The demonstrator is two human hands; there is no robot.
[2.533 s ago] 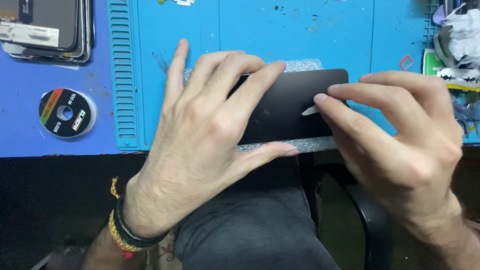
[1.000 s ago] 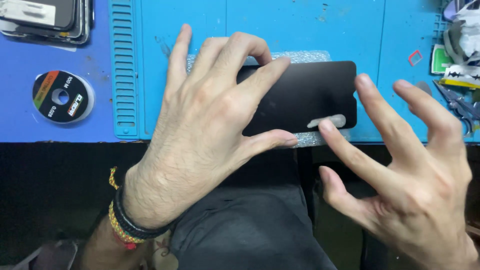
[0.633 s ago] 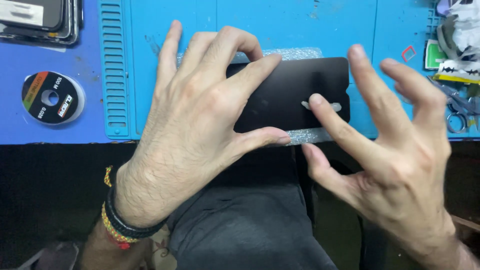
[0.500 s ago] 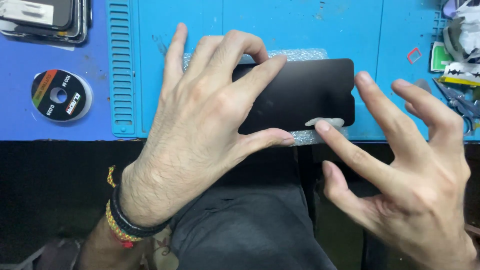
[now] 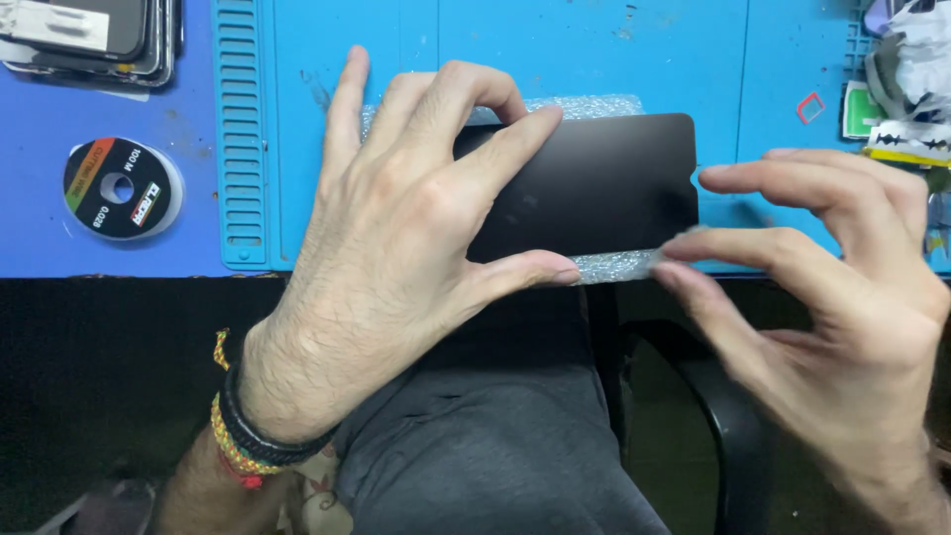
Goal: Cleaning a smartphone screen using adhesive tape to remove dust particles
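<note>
Nearest to us, our lap in grey cloth [image 5: 495, 446] and the dark arm of a chair [image 5: 713, 396] fill the space below the bench edge. Just above, our left hand [image 5: 396, 238] lies spread flat over the left half of the black glass panel [image 5: 604, 188], thumb hooked along its near edge, pinning it down on a strip of bubble wrap [image 5: 614, 266]; this hand grips nothing, it only presses. That hold matches the earlier views. What differs is our right hand [image 5: 832, 297]: half a second ago its forefinger was pressing a small pale tab at the panel's near right corner, and now the thumb and forefinger are pinched narrowly together just off that corner, at the end of the bubble wrap. Something thin and pale seems to sit between the fingertips, but motion blur keeps us from telling whether it is the tab, a film or the wrap itself. We judge that the work at that corner has gone from rubbing to pulling.

The panel rests near the front edge of a light blue work mat [image 5: 594, 50], whose ribbed slots run down its left side. Left of the mat, on darker blue surface, lies a round spool of wire [image 5: 121, 188]; farther back, a stack of phones [image 5: 89, 35]. At the far right sit crumpled packaging [image 5: 911, 79] and a small red frame [image 5: 810, 107].
</note>
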